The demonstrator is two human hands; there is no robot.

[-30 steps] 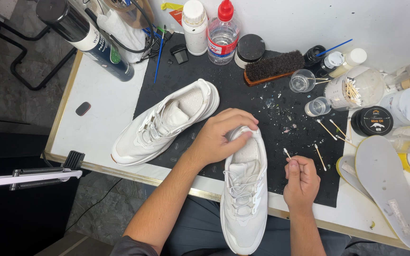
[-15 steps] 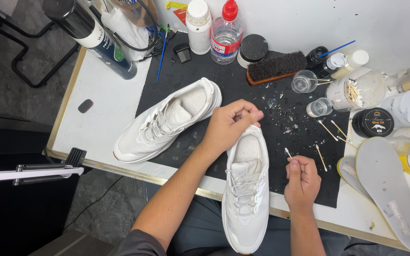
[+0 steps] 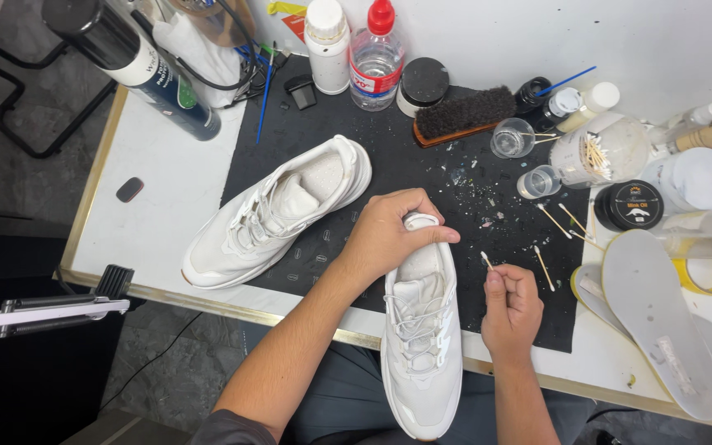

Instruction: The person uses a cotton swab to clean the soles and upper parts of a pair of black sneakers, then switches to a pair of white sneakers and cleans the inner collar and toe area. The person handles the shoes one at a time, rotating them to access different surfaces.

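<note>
- Worktop (image 3: 166, 198): white top with a black mat (image 3: 422, 173) over the middle, speckled with small debris around its far-right part.
- Second white sneaker (image 3: 278, 213): lies on the mat left of centre, toe pointing near-left, insole out. Nobody is touching it, so I'd judge it either finished or waiting.
- White sneaker in hand (image 3: 420, 330): heel on the near edge of the mat, toe hanging off the worktop toward the person's lap. Upper looks clean from here; laces in.
- Loose insoles (image 3: 661, 321): stacked at near right, not back in either shoe. Refit looks outstanding.
- Left hand (image 3: 389, 235): closed over the heel collar of the sneaker in hand, fingers pinching the heel tab, steadying it.
- Right hand (image 3: 511, 301): closed in a pinch on a cotton swab (image 3: 485, 260), tip up, just right of the heel and not touching the shoe.
- Used swabs (image 3: 558, 221): several lie on the mat's right edge, so detail cleaning looks well underway, not done.
- Supplies along the far edge: brush (image 3: 463, 114), bottles (image 3: 375, 53), swab jar (image 3: 599, 152), black tin (image 3: 634, 204).
</note>
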